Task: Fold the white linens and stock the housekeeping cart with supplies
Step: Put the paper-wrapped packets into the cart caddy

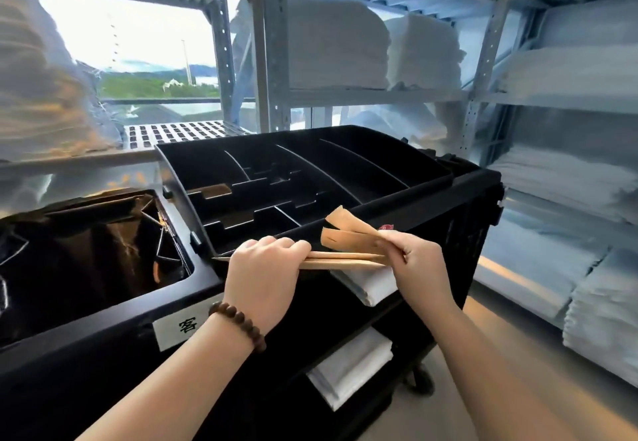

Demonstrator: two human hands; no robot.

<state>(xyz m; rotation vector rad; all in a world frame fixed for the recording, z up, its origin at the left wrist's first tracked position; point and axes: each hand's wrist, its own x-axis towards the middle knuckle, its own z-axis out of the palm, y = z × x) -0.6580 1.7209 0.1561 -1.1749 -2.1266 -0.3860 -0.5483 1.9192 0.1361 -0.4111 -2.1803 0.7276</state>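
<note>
A black housekeeping cart [459, 219] stands in front of me, its top tray [379, 154] split by dividers into several compartments. My left hand [266, 268] grips a flat stack of brown paper packets [341, 261] at the tray's near rim. My right hand [414, 257] pinches two brown packets [345, 230] fanned upward from the stack's right end. One brown packet [215, 191] lies in a left compartment. Folded white linens [373, 285] rest on the cart's upper shelf under my hands, and more folded white linen [348, 368] lies on the lower shelf.
A black waste bag [86, 254] hangs open at the cart's left end. Metal racks with stacked white towels [335, 47] and stacked sheets [569, 181] line the back and right. A window [138, 43] lies behind the left rack. A bare floor strip [500, 288] runs between cart and right rack.
</note>
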